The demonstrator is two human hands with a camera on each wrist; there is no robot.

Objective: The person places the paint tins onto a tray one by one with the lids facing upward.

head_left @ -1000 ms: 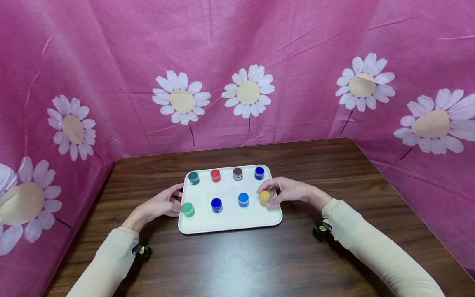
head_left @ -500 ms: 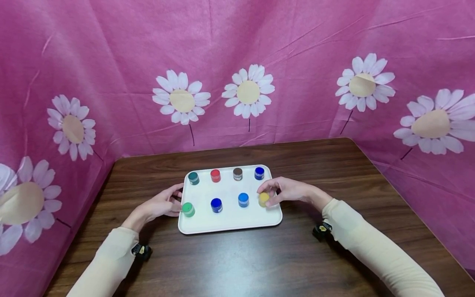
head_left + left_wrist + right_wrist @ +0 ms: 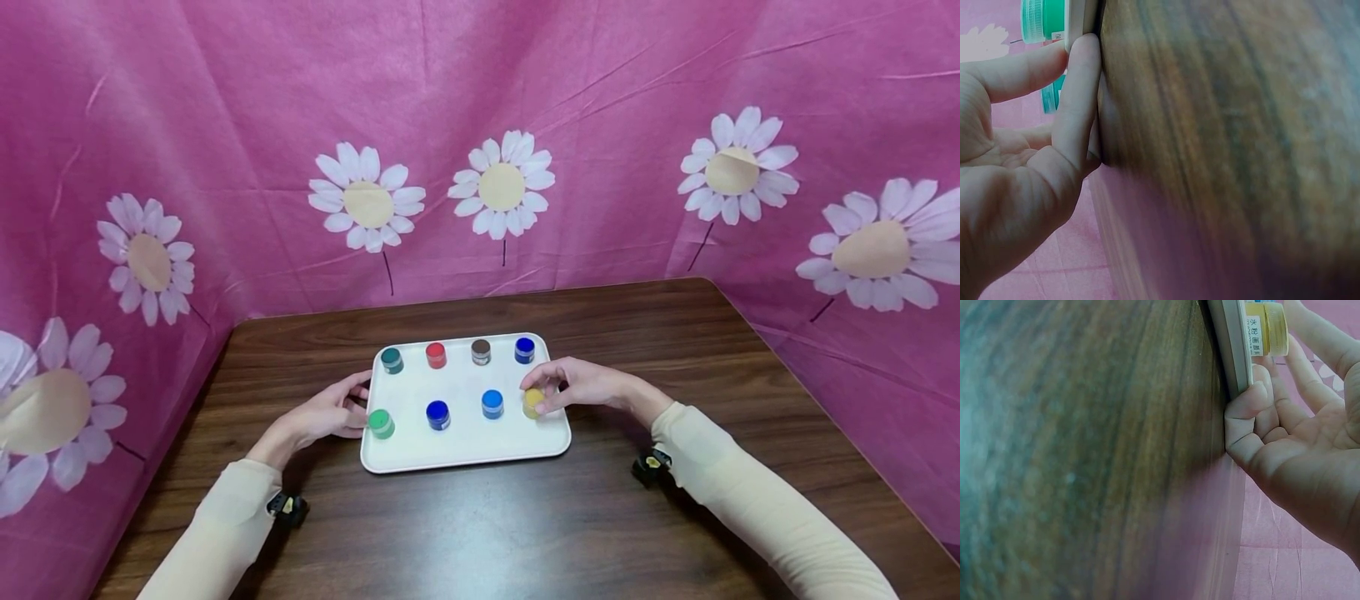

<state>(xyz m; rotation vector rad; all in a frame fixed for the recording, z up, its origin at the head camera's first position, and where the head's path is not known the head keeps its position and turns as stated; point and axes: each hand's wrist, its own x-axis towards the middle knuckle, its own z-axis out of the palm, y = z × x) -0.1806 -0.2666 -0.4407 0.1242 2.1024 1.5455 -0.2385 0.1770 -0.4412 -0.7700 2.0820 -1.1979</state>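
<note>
A white tray (image 3: 465,450) lies on the table with several small paint jars in two rows. My right hand (image 3: 588,383) pinches the yellow paint jar (image 3: 533,403) at the tray's right end between thumb and finger. In the right wrist view the yellow jar (image 3: 1267,330) stands on the tray; the curled lower fingers (image 3: 1247,409) touch the tray's edge. My left hand (image 3: 327,411) holds the tray's left edge, thumb beside the light green jar (image 3: 381,423). In the left wrist view, thumb and a finger (image 3: 1084,59) meet at the tray rim (image 3: 1077,22).
The near row also has a dark blue jar (image 3: 438,415) and a light blue jar (image 3: 492,404). Behind stand dark green (image 3: 392,360), red (image 3: 436,355), brown (image 3: 481,352) and dark blue jars. Wooden tabletop (image 3: 480,533) surrounds the tray; a pink flowered cloth (image 3: 600,100) hangs behind.
Held in my right hand, the yellow jar has shifted very slightly downward in the head view since one second ago. My left hand and the other jars stay where they were.
</note>
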